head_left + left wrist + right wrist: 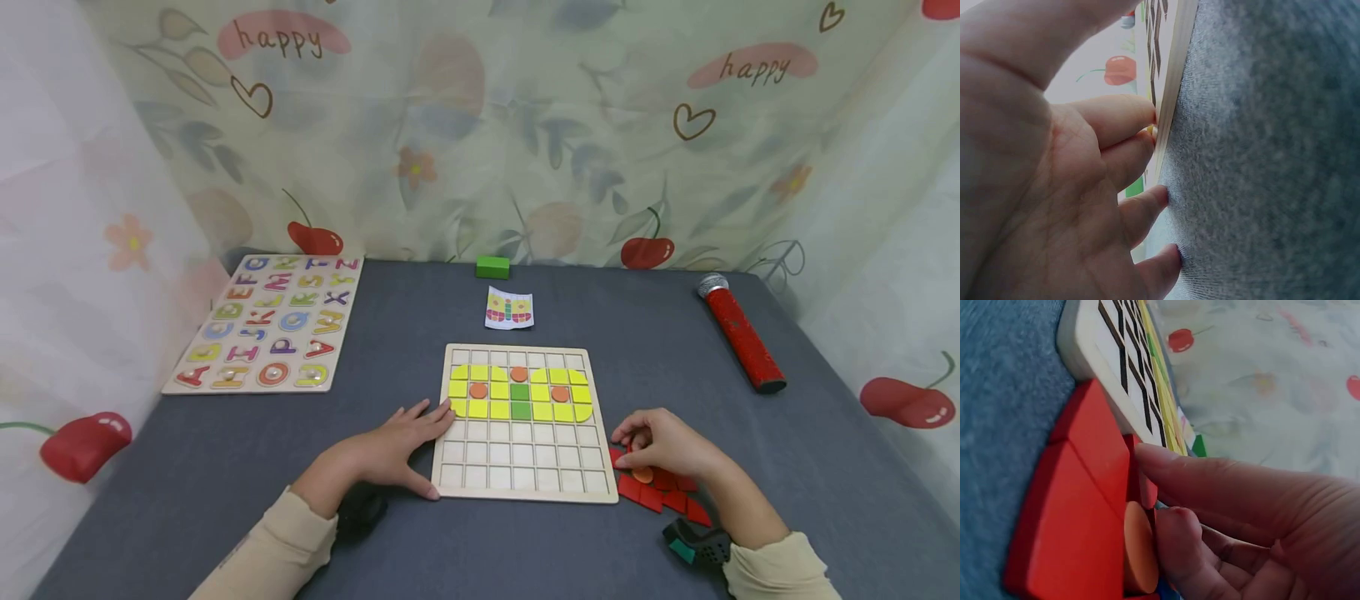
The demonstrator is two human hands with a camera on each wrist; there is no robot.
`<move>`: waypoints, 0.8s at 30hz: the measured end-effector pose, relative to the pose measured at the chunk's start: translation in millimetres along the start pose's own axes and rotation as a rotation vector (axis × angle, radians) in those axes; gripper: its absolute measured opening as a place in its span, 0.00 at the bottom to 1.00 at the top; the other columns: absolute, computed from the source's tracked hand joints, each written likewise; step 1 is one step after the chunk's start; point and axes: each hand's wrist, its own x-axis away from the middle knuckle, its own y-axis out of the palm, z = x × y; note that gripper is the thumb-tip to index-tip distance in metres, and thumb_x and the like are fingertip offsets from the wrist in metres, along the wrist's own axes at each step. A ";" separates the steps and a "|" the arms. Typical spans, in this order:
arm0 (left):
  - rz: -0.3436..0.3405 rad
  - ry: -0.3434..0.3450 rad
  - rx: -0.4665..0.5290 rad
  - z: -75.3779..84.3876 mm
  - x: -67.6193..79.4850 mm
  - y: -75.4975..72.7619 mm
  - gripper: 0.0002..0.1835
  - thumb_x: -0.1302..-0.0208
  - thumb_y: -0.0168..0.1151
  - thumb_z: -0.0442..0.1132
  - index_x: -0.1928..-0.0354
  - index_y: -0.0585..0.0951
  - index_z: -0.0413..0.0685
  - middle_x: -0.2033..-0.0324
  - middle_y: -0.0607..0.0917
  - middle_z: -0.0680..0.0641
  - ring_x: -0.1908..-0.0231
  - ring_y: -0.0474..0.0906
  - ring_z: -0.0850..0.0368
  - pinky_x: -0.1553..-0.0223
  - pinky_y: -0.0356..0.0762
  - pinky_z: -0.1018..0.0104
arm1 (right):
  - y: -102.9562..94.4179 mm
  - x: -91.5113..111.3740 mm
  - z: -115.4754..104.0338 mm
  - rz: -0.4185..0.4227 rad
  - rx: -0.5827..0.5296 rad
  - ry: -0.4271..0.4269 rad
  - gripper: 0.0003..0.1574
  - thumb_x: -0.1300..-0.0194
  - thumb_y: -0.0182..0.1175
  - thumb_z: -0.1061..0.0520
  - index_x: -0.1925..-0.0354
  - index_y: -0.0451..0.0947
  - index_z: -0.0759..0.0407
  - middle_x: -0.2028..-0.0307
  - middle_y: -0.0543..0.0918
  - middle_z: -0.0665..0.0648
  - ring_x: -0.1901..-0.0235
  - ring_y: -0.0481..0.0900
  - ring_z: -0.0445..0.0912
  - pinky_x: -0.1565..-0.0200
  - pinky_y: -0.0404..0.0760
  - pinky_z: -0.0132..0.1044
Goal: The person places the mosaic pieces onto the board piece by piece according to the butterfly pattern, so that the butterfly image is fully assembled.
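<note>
A wooden grid board (489,479) carries yellow tiles (457,389), green squares (521,410) and orange discs (519,374) in its upper rows. My left hand (397,446) lies along the board's left edge with fingers spread, the fingertips at the rim in the left wrist view. To the right of the board, my right hand (667,446) pinches a small red tile (1147,490) between thumb and finger. Beneath it is a loose pile of red tiles (640,493), with an orange disc (1140,550) among them.
Behind the board stands a small picture card (509,308) with a butterfly pattern, and farther back a green block (492,267). An alphabet puzzle board (262,329) lies at the back left. A red microphone (742,337) lies at the right. Patterned curtains enclose the table.
</note>
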 end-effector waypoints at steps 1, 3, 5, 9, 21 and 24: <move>0.000 0.000 0.001 0.1 0.2 -0.2 0.54 0.54 0.72 0.56 0.28 0.52 0.53 0.27 0.46 0.55 0.27 0.34 0.47 0.29 0.34 0.46 | 0.5 0.1 -0.7 -0.001 0.013 -0.006 0.19 0.48 0.69 0.56 0.61 0.78 0.67 0.81 0.75 0.52 0.82 0.70 0.36 0.77 0.72 0.29; 0.000 0.002 0.005 0.1 0.4 -0.6 0.54 0.54 0.72 0.55 0.28 0.52 0.53 0.27 0.46 0.54 0.27 0.34 0.47 0.29 0.34 0.46 | 1.0 0.1 -2.1 -0.002 0.029 -0.010 0.18 0.48 0.69 0.56 0.62 0.78 0.65 0.81 0.74 0.51 0.83 0.69 0.37 0.78 0.71 0.29; 0.000 0.002 0.002 -0.2 0.2 -0.8 0.54 0.54 0.72 0.55 0.28 0.52 0.53 0.27 0.46 0.54 0.27 0.34 0.47 0.29 0.34 0.46 | 1.2 -0.1 -3.6 -0.005 0.028 -0.003 0.16 0.47 0.69 0.56 0.63 0.78 0.65 0.82 0.73 0.51 0.83 0.69 0.37 0.79 0.71 0.29; 0.002 -0.005 -0.009 -0.6 -0.8 -1.0 0.54 0.54 0.72 0.56 0.28 0.51 0.54 0.27 0.45 0.55 0.27 0.34 0.48 0.29 0.34 0.46 | -0.6 -2.1 -4.8 -0.007 -0.014 0.009 0.14 0.46 0.68 0.57 0.65 0.77 0.65 0.79 0.75 0.53 0.81 0.71 0.38 0.75 0.74 0.30; -0.003 -0.018 0.002 1.1 0.2 -0.1 0.54 0.54 0.72 0.56 0.28 0.52 0.55 0.27 0.46 0.57 0.27 0.34 0.49 0.29 0.33 0.46 | -5.8 -22.9 -9.3 0.030 -0.153 0.048 0.16 0.40 0.63 0.56 0.60 0.76 0.69 0.69 0.80 0.58 0.74 0.79 0.44 0.67 0.82 0.35; -0.003 -0.020 0.003 -0.2 0.1 0.3 0.54 0.54 0.71 0.56 0.28 0.52 0.55 0.27 0.46 0.57 0.27 0.34 0.49 0.29 0.33 0.47 | 0.0 -31.0 -12.6 0.034 -0.176 0.039 0.16 0.40 0.62 0.58 0.60 0.77 0.71 0.69 0.81 0.59 0.74 0.80 0.43 0.67 0.83 0.35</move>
